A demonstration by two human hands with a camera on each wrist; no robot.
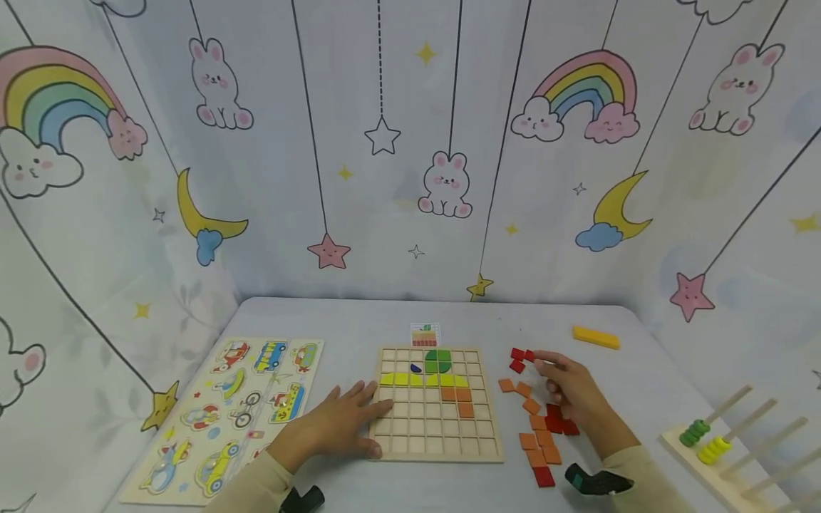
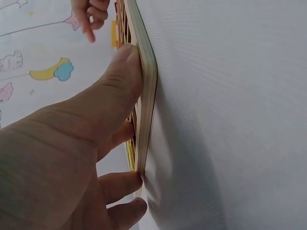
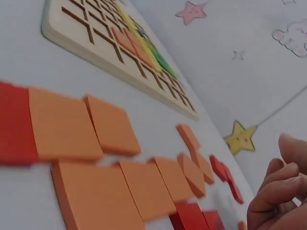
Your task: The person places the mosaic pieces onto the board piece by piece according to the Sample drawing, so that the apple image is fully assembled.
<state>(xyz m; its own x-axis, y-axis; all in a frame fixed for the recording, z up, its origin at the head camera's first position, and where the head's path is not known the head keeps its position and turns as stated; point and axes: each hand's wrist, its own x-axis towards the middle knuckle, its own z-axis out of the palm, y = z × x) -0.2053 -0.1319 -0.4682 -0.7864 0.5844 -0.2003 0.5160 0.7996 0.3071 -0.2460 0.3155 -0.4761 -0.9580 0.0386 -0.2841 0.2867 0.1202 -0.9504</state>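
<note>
Wooden grid board [image 1: 417,427] — flat, yellow row [image 1: 433,380] running L–R — L hand [image 1: 340,425] touching.

Puzzle [image 1: 194,450] left of grid board [image 1: 410,427], tiles [image 1: 535,457] right, card [image 1: 426,342] behind

A bare left hand [image 2: 86,132] touches a pale layered-wood board [image 2: 148,96] seen edge-on; the thumb rests near its rounded corner, fingertips lower along the edge; a plain white tabletop [image 2: 240,96] fills the right; top left, a right hand [image 2: 90,15] shows before a pale wall [image 2: 96,62] printed with a yellow crescent moon [image 2: 45,74].
</note>
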